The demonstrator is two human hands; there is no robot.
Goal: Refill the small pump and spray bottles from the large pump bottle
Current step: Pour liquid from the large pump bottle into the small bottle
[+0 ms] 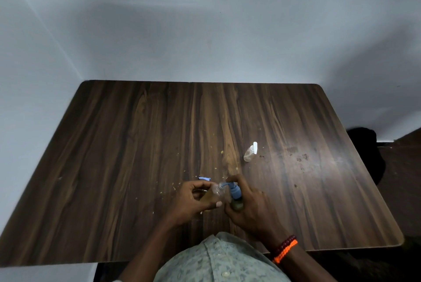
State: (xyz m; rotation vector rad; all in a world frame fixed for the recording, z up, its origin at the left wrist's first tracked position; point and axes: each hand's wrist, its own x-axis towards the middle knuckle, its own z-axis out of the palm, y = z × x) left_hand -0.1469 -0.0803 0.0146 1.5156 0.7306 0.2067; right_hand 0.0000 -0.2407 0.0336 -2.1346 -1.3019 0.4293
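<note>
Here left hand (193, 199) pinches small bottle (216, 191); right hand (248, 204) apparently clasps large pump bottle (235, 197).

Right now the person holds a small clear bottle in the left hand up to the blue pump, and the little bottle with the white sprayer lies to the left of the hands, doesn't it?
Nearly. In the head view the spray bottle stands beyond the hands and to the right, not left. The rest holds: the left hand holds the small clear bottle at the nozzle of the blue pump, with the right hand on the large bottle.

Dark wooden table (136, 145), small spray bottle (250, 153), scattered crumbs (222, 151)
</note>
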